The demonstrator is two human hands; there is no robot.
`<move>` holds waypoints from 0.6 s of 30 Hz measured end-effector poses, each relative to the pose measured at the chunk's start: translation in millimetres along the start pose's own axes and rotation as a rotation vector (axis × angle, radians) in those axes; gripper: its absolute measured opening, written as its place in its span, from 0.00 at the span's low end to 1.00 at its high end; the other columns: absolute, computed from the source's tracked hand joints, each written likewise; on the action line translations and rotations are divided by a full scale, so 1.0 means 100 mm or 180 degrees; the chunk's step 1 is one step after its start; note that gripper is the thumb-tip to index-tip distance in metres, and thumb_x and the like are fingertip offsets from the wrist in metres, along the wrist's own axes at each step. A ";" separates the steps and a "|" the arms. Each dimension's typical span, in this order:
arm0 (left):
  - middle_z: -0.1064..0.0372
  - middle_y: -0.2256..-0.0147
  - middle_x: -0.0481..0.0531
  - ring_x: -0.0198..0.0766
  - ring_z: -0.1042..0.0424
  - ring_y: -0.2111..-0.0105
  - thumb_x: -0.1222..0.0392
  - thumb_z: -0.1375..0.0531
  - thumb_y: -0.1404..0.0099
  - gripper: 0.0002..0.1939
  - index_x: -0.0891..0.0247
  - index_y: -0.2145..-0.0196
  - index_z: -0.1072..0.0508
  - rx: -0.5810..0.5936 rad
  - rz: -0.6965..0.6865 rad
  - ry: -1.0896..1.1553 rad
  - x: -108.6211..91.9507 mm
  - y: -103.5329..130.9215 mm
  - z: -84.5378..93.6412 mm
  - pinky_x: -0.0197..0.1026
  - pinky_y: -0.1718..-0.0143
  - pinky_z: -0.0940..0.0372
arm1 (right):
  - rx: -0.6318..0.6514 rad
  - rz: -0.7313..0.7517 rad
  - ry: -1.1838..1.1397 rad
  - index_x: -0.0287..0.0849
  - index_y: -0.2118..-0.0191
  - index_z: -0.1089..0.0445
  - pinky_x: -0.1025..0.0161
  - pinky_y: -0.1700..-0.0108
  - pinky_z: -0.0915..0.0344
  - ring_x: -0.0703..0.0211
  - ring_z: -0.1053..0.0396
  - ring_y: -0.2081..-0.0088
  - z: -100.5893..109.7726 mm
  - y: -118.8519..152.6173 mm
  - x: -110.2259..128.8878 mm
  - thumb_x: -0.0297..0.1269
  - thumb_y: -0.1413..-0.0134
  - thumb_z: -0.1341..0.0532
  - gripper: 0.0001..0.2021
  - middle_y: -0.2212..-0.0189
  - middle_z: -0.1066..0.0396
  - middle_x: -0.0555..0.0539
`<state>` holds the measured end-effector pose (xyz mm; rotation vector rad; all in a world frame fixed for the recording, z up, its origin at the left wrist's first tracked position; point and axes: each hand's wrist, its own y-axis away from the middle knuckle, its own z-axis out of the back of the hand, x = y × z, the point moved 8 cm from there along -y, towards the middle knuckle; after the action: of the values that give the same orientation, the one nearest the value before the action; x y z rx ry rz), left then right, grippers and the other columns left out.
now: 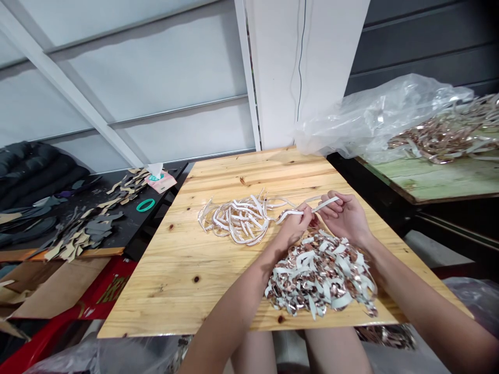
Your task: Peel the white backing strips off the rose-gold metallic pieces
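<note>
The bare left hand (297,224) and bare right hand (346,214) are holding a narrow whitish strip (326,203) — just beyond a heap of curled white-and-copper strips (322,275), which is sitting on a knotty, pale wooden tabletop (167,291). A loose tangle of long white strips (246,221) is lying leftward; a bright green ring (140,206) is resting on a black table (130,223).

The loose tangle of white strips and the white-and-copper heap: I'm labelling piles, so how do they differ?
The loose tangle of white strips shows long pieces; the heap of white-and-copper strips, shorter, curled ones. The tangle spreads thinly; the heap is thicker. The tangle lies farther away than the heap. Both rest on the pale wooden tabletop.
</note>
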<state>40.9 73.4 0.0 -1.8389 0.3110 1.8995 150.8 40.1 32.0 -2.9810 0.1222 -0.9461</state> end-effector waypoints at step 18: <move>0.33 0.76 0.49 0.41 0.33 0.76 0.44 0.49 0.27 0.18 0.57 0.70 0.33 0.0503 0.0102 -0.0183 -0.04 0.06 -0.11 0.44 0.68 0.37 | -0.0150 0.0717 0.0566 0.44 0.76 0.53 0.63 0.76 0.48 0.62 0.68 0.77 0.18 0.00 0.48 0.34 0.48 0.39 0.18 0.78 0.63 0.56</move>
<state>47.2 62.4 1.9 -1.6827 0.4601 1.8878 200.2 36.5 44.3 -2.8379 0.4766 -1.1893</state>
